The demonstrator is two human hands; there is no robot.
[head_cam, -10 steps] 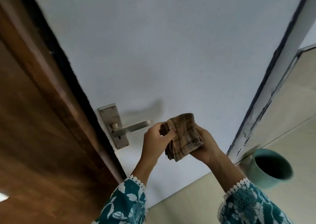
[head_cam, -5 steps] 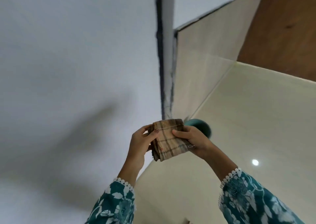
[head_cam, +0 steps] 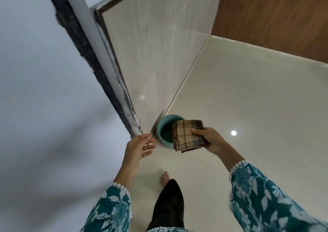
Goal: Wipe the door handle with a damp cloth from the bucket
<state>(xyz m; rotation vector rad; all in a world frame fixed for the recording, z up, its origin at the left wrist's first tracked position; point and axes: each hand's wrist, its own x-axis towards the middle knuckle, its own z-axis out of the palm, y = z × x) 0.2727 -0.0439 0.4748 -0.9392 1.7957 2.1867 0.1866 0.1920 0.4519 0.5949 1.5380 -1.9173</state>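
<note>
Right hand (head_cam: pixel 210 140) has the folded plaid cloth (head_cam: pixel 188 135) pinched at one edge, thumb on top, fingers under, holding it flat over the teal bucket (head_cam: pixel 162 131) so it covers the right side of the rim. Left hand (head_cam: pixel 139 145) is empty with its fingers spread loose, hanging just left of the bucket and not touching it or the cloth. Bucket's sitting on the pale tiled floor (head_cam: pixel 248 98) right in the corner where the tiled wall (head_cam: pixel 156 45) meets the floor, next to the bottom of the dark door frame (head_cam: pixel 99 66). Can't see the door handle from this angle, just the plain white door (head_cam: pixel 44 89) on the left. One bare foot (head_cam: pixel 164 178) sticks out on the floor below the hands.
</note>
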